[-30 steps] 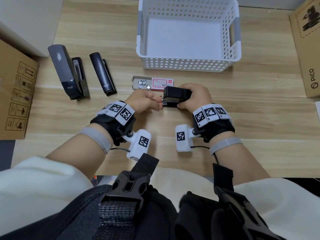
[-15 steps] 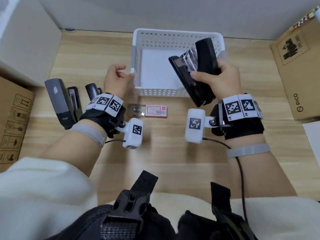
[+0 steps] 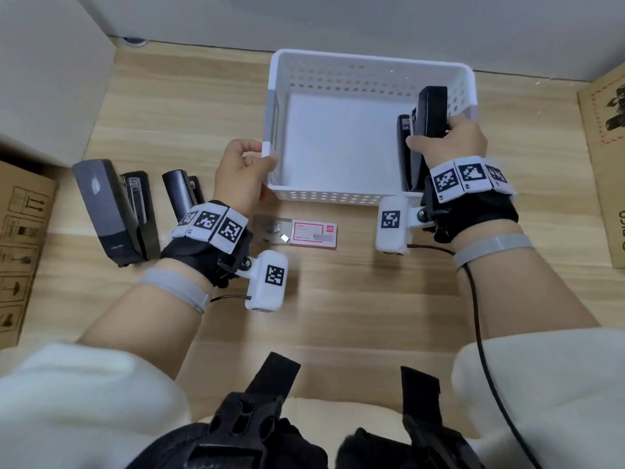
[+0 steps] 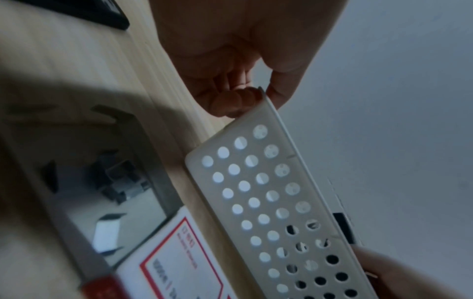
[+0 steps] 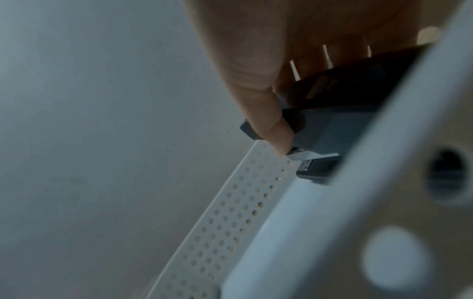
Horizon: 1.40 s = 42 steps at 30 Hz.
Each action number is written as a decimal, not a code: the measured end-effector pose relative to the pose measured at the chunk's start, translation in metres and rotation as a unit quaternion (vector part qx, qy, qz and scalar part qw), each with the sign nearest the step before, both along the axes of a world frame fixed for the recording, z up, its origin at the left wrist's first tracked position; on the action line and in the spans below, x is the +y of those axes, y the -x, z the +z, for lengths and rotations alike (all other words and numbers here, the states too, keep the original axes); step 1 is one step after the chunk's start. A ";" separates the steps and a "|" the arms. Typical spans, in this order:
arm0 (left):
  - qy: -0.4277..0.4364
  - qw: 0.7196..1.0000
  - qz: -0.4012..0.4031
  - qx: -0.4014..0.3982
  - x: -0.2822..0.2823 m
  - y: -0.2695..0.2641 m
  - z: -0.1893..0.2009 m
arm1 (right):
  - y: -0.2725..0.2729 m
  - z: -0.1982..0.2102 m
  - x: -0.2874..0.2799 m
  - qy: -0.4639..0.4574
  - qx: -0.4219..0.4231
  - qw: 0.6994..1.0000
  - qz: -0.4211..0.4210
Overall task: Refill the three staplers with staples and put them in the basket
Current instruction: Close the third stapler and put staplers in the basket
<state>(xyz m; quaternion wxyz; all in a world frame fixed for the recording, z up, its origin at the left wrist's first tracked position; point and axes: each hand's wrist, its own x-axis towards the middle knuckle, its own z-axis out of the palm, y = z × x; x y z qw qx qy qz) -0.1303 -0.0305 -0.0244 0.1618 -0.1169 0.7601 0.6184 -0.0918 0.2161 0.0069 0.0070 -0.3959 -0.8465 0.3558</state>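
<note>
A white perforated basket (image 3: 368,60) stands at the back of the wooden table. My right hand (image 3: 439,140) grips a black stapler (image 3: 430,110) and holds it on end inside the basket, against the right wall. The right wrist view shows my thumb across the stapler (image 5: 332,125), behind the basket rim (image 5: 294,222). My left hand (image 3: 252,157) pinches the basket's near left corner, which the left wrist view shows between thumb and fingers (image 4: 240,101). Two more staplers lie at the left: a large grey stapler (image 3: 108,211) and a smaller black stapler (image 3: 179,191).
A red-and-white staple box (image 3: 313,235) with its tray (image 3: 274,230) pulled out lies just in front of the basket. Cardboard boxes stand at the far left (image 3: 20,238) and far right (image 3: 605,157). A white block (image 3: 44,72) fills the back left corner.
My right hand lifted the stapler off the table by the staple box and carried it down into the basket's right side. My left hand let go of the stapler and took the basket's corner.
</note>
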 end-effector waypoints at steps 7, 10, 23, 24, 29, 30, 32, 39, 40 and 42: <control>-0.009 1.000 -0.006 -0.003 0.001 -0.001 0.004 | -0.002 -0.012 -0.003 -0.026 -0.030 0.999 0.006; -0.007 1.000 -0.014 -0.004 0.000 -0.002 0.006 | -0.004 -0.007 -0.004 -0.018 -0.036 0.999 0.019; 0.084 0.982 -0.013 0.169 -0.090 -0.038 0.020 | -0.007 0.027 -0.149 -0.005 0.202 0.942 0.267; 0.100 0.980 -0.028 0.171 -0.098 -0.038 0.017 | -0.006 0.024 -0.164 0.025 0.192 0.935 0.298; 0.089 0.992 -0.071 0.059 -0.121 -0.038 0.008 | 0.003 -0.004 -0.226 0.141 0.021 0.911 0.388; 0.069 0.995 -0.071 0.017 -0.124 -0.037 0.005 | 0.004 -0.011 -0.234 0.157 -0.013 0.911 0.382; 0.056 0.993 -0.080 -0.059 -0.128 -0.036 -0.002 | 0.008 -0.024 -0.244 0.168 -0.080 0.906 0.379; -0.194 0.971 -0.041 -0.132 -0.132 -0.039 -0.015 | 0.006 -0.047 -0.250 0.257 -0.055 0.882 0.390; -0.213 0.967 -0.022 -0.136 -0.132 -0.039 -0.014 | 0.006 -0.047 -0.248 0.281 -0.048 0.881 0.378; -0.213 0.968 0.006 -0.130 -0.130 -0.037 -0.010 | 0.005 -0.047 -0.244 0.318 -0.036 0.878 0.356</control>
